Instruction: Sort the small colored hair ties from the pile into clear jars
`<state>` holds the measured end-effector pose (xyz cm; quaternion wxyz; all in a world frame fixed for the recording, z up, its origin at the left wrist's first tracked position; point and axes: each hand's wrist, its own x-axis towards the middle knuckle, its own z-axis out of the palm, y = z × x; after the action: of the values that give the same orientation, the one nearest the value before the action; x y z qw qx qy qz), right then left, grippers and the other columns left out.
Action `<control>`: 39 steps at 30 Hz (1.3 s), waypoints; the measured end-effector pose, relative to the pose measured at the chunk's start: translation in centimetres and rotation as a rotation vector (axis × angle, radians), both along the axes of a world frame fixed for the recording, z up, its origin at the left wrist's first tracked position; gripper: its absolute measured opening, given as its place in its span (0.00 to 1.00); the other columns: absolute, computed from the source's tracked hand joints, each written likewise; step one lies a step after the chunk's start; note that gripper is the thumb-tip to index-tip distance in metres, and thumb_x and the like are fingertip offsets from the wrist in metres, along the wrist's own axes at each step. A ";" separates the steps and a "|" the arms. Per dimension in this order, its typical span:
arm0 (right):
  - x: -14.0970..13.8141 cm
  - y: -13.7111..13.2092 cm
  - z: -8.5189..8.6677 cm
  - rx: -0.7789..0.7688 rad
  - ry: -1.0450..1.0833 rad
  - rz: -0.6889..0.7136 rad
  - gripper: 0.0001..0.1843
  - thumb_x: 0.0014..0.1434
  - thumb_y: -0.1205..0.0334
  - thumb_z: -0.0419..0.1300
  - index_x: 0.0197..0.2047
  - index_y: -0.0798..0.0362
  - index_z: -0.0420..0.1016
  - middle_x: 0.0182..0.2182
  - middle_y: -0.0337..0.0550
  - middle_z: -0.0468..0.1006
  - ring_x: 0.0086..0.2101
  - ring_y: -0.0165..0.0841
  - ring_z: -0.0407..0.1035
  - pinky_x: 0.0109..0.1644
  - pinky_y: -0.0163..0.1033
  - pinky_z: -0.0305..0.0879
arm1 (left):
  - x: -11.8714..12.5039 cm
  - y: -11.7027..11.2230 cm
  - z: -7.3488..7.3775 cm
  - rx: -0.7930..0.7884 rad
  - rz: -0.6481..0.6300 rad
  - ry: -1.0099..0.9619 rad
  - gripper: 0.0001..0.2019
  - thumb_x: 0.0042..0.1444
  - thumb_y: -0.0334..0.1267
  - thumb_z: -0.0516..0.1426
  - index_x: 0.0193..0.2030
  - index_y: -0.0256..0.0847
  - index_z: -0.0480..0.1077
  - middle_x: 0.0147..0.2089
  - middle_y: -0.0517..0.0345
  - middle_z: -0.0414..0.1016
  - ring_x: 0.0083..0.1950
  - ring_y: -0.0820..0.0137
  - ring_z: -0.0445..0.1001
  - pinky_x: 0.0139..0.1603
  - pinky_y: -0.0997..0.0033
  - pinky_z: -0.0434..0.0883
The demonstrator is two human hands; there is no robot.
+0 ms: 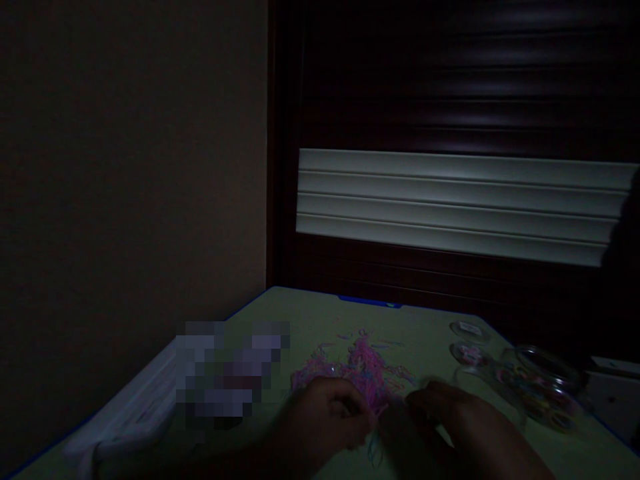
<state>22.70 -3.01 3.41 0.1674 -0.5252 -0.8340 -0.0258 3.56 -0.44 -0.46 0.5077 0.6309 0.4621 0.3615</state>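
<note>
The room is very dark. A heap of small pink, purple and blue elastic bands [363, 365] lies on a pale green table [310, 317]. My left hand [327, 410] rests at the near edge of the heap with its fingers curled in a pinch; what they hold is too dim to make out. My right hand [453, 410] lies just to the right, fingers bent toward the heap, and a few thin bands [375, 450] trail below between the two hands.
A clear glass jar [543, 385] with coloured bands inside lies on its side at the right. Two small clear lids or dishes [467, 340] sit behind it. A white cloth [135, 407] covers the table's left edge. A wall and a dark shutter stand behind.
</note>
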 end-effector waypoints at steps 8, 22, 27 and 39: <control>-0.4 -0.2 0.0 -0.062 0.111 0.091 0.12 0.51 0.72 0.53 0.31 0.48 0.75 0.27 0.39 0.75 0.27 0.31 0.70 0.27 0.30 0.60 | -0.3 0.4 -0.5 -0.025 -0.028 -0.042 0.10 0.42 0.41 0.61 0.27 0.35 0.72 0.20 0.62 0.69 0.23 0.75 0.66 0.25 0.76 0.63; -0.5 0.3 -0.6 -0.071 0.141 0.179 0.14 0.51 0.73 0.52 0.34 0.49 0.77 0.28 0.40 0.76 0.27 0.30 0.70 0.28 0.29 0.60 | 0.0 -0.2 -0.1 0.062 -0.065 0.001 0.07 0.42 0.37 0.61 0.26 0.33 0.71 0.22 0.61 0.68 0.25 0.74 0.67 0.27 0.76 0.63; -0.7 0.4 -0.7 -0.089 0.058 0.153 0.16 0.49 0.76 0.54 0.32 0.48 0.77 0.27 0.39 0.77 0.27 0.30 0.71 0.28 0.29 0.58 | 0.1 -0.3 -0.2 0.085 -0.082 -0.003 0.06 0.42 0.34 0.60 0.25 0.33 0.71 0.25 0.59 0.70 0.27 0.74 0.67 0.29 0.76 0.64; -1.0 0.1 -0.7 -0.073 0.019 0.083 0.19 0.45 0.81 0.51 0.35 0.53 0.73 0.31 0.42 0.77 0.29 0.31 0.72 0.29 0.30 0.60 | -0.4 0.2 -1.0 0.121 -0.119 0.023 0.08 0.44 0.38 0.61 0.29 0.34 0.73 0.25 0.61 0.70 0.28 0.75 0.67 0.28 0.79 0.62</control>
<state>21.73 -2.89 2.73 0.1572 -0.4961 -0.8538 0.0165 3.11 -0.24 -1.41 0.4840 0.6907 0.4071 0.3507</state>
